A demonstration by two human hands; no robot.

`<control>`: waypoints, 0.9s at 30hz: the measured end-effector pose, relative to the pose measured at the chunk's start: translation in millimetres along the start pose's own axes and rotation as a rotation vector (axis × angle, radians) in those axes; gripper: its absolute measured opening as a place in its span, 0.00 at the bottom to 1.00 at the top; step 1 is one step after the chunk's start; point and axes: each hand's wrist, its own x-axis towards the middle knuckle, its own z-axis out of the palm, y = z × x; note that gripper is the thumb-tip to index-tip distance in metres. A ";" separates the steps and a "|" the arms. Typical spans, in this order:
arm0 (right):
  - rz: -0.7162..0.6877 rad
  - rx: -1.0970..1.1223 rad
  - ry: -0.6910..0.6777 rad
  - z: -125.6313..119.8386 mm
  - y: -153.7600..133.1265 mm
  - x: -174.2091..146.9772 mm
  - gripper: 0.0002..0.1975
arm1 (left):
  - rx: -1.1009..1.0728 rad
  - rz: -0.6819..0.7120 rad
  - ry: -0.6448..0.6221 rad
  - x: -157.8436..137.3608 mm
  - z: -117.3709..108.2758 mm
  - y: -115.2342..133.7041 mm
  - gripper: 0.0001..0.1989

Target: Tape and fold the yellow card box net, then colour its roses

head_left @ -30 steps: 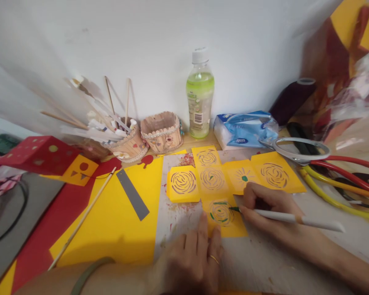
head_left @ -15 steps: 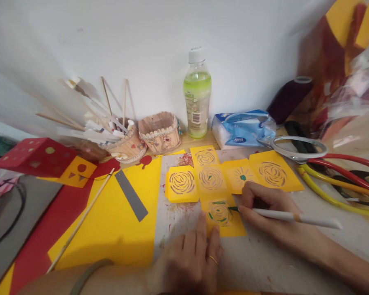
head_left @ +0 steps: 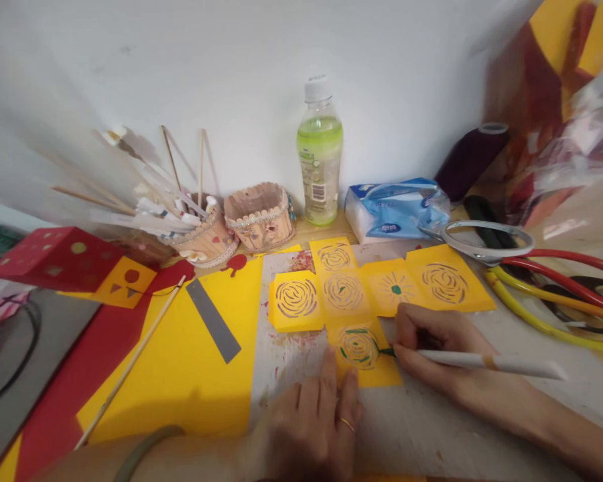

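A yellow paper cutout (head_left: 301,320), shaped like an unfolded box, lies flat with swirl patterns cut into its panels and one sunburst. Green colour shows in the lowest panel's swirl, with small green spots on two other panels. My right hand (head_left: 437,348) grips a white marker (head_left: 487,360), its green tip touching the right side of that lowest swirl. Beside the same swirl, my left hand (head_left: 316,415) rests with its fingers stretched out, fingertips on the panel's left and lower edges. It holds nothing.
Left lie a yellow sheet (head_left: 181,375), a grey strip (head_left: 214,321), a thin stick (head_left: 130,361) and a red paper lantern (head_left: 63,261). Along the wall stand two wooden pots (head_left: 261,217), a green drink bottle (head_left: 319,154) and a tissue pack (head_left: 396,209). Scissors (head_left: 487,237) lie right.
My right hand has moved the marker tip slightly down and to the right along the lowest swirl. My left hand stays in place. The view has shifted slightly.
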 end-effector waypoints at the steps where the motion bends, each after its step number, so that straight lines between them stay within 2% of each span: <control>1: -0.004 0.006 -0.010 0.2 -0.5 -0.2 0.12 | 0.001 -0.004 -0.004 -0.3 -0.1 0.1 0.10; 5: -0.004 0.034 -0.062 0.0 -3.8 -1.1 0.13 | -0.001 0.012 -0.011 -0.9 -0.3 -0.8 0.10; 11: -0.011 0.059 0.224 -9.3 -4.0 1.3 0.12 | -0.008 0.004 0.008 1.5 -0.7 -1.1 0.10; 13: -0.024 0.028 0.253 -13.1 -7.1 6.1 0.12 | -0.013 -0.013 0.013 2.2 -1.0 -0.4 0.10; 17: -0.078 0.037 0.136 -12.5 -23.5 27.5 0.11 | -0.005 -0.040 0.001 2.1 -1.3 0.7 0.09; 21: -0.148 0.125 -0.010 1.3 -34.5 59.8 0.07 | 0.002 -0.039 0.008 2.3 -0.5 1.8 0.09; 27: -0.121 0.169 -0.085 21.0 -35.5 86.7 0.07 | 0.033 -0.069 0.047 4.4 0.5 2.1 0.07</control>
